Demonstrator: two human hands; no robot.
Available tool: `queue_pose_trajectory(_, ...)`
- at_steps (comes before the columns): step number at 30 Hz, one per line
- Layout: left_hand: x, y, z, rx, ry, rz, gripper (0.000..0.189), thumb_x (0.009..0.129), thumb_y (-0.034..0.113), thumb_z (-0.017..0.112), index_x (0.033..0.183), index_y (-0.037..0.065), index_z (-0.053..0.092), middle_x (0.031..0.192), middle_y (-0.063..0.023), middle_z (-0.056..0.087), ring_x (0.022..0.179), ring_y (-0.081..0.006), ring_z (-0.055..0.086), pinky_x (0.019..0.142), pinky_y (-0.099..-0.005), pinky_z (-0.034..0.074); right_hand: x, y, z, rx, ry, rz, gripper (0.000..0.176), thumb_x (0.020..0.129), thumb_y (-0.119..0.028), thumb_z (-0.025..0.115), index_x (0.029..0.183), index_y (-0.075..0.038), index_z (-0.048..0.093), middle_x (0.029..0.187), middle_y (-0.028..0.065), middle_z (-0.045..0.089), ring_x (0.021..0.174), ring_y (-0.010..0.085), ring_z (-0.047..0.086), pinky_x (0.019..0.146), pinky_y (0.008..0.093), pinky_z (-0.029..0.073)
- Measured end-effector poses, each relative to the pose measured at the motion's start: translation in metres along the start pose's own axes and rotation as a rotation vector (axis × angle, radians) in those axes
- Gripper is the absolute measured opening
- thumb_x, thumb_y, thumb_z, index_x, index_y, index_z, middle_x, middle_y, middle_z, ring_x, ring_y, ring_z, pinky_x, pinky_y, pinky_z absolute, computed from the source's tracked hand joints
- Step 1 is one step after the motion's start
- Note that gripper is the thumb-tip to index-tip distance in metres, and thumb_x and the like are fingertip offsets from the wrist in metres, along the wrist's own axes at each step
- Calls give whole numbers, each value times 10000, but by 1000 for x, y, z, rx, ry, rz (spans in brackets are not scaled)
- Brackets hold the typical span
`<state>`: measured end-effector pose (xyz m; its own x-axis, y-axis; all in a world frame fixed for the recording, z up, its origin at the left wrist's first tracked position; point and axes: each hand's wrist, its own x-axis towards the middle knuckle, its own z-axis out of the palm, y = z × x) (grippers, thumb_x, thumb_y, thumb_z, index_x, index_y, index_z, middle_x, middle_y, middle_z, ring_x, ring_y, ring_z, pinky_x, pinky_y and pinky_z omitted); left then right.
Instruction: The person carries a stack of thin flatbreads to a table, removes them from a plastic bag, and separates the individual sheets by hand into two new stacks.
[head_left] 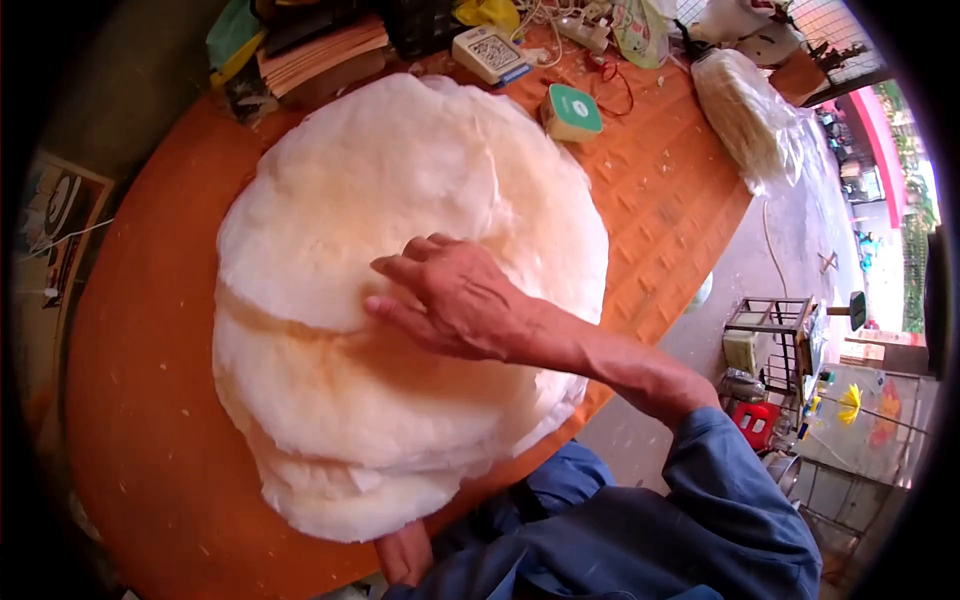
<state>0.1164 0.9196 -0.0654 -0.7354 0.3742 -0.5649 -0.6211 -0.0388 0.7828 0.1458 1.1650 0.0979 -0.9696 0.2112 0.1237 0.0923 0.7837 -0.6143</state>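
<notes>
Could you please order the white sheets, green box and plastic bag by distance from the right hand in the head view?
1. white sheets: directly under the right hand, touching.
2. green box: beyond the sheets' far edge.
3. plastic bag: far right table edge.

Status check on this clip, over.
Right hand flat, open on top white sheet. Left hand at stack near edge, mostly hidden. Green box beside stack's far edge.

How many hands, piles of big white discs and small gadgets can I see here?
Bare hands: 2, right hand, left hand
Pile of large round white sheets: 1
Small gadgets: 2, white box with printed code, green-topped square box
Total: 5
</notes>
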Motion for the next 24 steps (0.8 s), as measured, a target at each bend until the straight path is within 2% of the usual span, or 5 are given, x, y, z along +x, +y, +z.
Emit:
queue_pose_trajectory(5,9,1,-5,74,24,-4,436,926,268,583,1276,12,537,1192,-185,609,1007,-242,572,820,-327,457,10,7,15,-128,61,19,456,852,-386,631,1094,1,628,865,193,605,838,351,586,693,464,477)
queue_pose_trajectory(6,9,1,-6,83,32,-10,435,925,267,585,1274,12,540,1194,-187,608,1012,-244,571,826,-330,456,9,5,22,-133,41,41,565,853,-479,592,1176,-15,595,1049,244,559,981,401,539,790,510,448)
queue_pose_trajectory(11,14,2,-8,135,53,1,427,919,261,596,1262,11,553,1201,-193,605,1037,-256,567,854,-340,451,-3,-5,50,-109,131,-9,726,895,-605,448,1325,-22,483,1308,362,358,1200,562,342,989,668,256)
queue_pose_trajectory(19,15,17,-2,199,55,77,414,909,251,614,1244,10,574,1212,-203,600,1077,-274,562,899,-357,444,-36,-39,23,-53,125,-25,760,919,-632,369,1442,-80,374,1473,366,212,1355,593,165,1063,693,142)
queue_pose_trajectory(24,6,71,12,274,-21,282,406,904,245,625,1232,9,588,1220,-209,597,1102,-285,558,927,-367,440,-56,-99,-1,84,246,-117,789,923,-640,359,1460,-61,350,1521,355,118,1411,561,44,1100,657,47)
